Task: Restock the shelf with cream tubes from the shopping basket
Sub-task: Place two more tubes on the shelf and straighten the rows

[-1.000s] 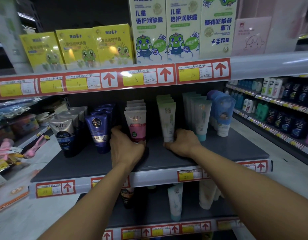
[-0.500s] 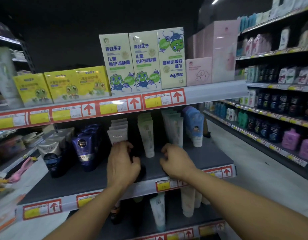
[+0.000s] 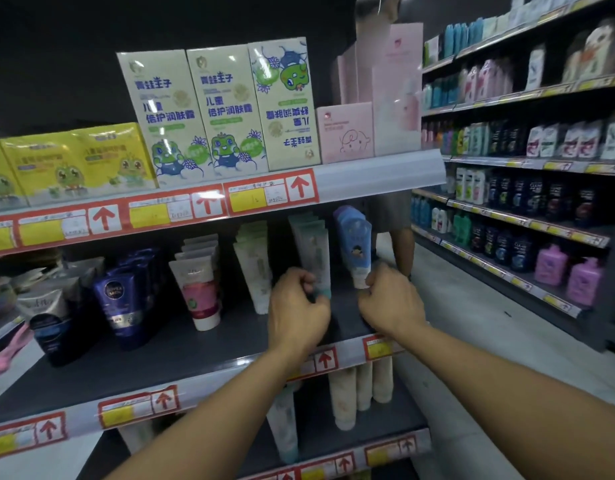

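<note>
Both hands reach onto the grey shelf [image 3: 181, 355]: the left hand [image 3: 297, 313] curls loosely at the teal-capped cream tube [image 3: 316, 258], the right hand [image 3: 391, 303] pinches the blue tube [image 3: 354, 244] by its white cap; whether either truly grips, I cannot tell

1. Shelf [image 3: 167, 362]: dark grey; edge labels [image 3: 271, 197] red-bordered, with yellow patches and red arrows.
2. Tubes: navy [image 3: 117, 299]; white with pink band [image 3: 198, 289]; pale green [image 3: 256, 268]; blue [image 3: 354, 244].
3. Boxes: yellow [image 3: 74, 161]; cream with green frog print [image 3: 226, 109]; pink [image 3: 346, 133].
</note>
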`<control>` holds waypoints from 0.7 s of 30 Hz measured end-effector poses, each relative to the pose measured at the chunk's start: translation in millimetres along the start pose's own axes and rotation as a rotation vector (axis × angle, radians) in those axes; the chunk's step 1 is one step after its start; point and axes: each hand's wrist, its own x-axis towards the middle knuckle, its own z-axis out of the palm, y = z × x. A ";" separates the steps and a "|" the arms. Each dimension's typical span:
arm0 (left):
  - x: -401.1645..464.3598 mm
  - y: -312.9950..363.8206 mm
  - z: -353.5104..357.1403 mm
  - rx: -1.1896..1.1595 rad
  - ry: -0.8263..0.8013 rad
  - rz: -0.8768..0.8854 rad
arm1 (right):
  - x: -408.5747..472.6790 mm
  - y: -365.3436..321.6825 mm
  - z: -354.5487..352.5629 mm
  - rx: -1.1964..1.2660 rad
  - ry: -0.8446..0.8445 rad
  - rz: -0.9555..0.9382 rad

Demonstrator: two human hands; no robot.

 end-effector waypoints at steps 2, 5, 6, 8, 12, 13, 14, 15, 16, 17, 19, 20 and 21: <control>7.1 5.3 13.3 -0.008 0.004 -0.010 | 11.3 -0.4 -1.6 0.021 -0.001 0.049; 19.2 5.4 31.5 0.085 0.011 -0.066 | 20.9 1.8 4.3 0.039 0.011 0.112; 22.6 4.5 37.0 0.124 0.008 -0.098 | 22.8 3.7 7.7 0.035 0.012 0.130; 28.2 1.8 45.5 0.166 -0.045 -0.199 | 28.8 6.0 13.1 0.003 -0.015 0.145; 40.3 -4.7 53.0 0.220 -0.149 -0.309 | 45.1 7.4 14.8 -0.091 -0.114 0.158; 43.5 -6.7 53.2 0.246 -0.157 -0.306 | 47.8 9.2 16.2 -0.116 -0.119 0.157; 46.3 -8.3 53.1 0.274 -0.161 -0.297 | 49.8 10.9 18.3 -0.139 -0.113 0.152; 49.3 -10.7 52.9 0.290 -0.159 -0.287 | 52.3 12.2 20.9 -0.158 -0.103 0.140; 51.5 -14.6 53.7 0.290 -0.153 -0.284 | 54.2 13.7 24.1 -0.171 -0.092 0.127; 53.8 -17.4 54.1 0.279 -0.143 -0.283 | 56.8 14.0 25.7 -0.181 -0.082 0.114; 56.1 -23.1 55.9 0.261 -0.134 -0.287 | 61.0 14.1 28.5 -0.200 -0.073 0.097; 56.5 -24.8 57.0 0.257 -0.140 -0.287 | 63.0 14.9 30.0 -0.202 -0.066 0.093; 56.7 -26.0 58.1 0.250 -0.144 -0.285 | 64.4 15.7 31.3 -0.202 -0.057 0.089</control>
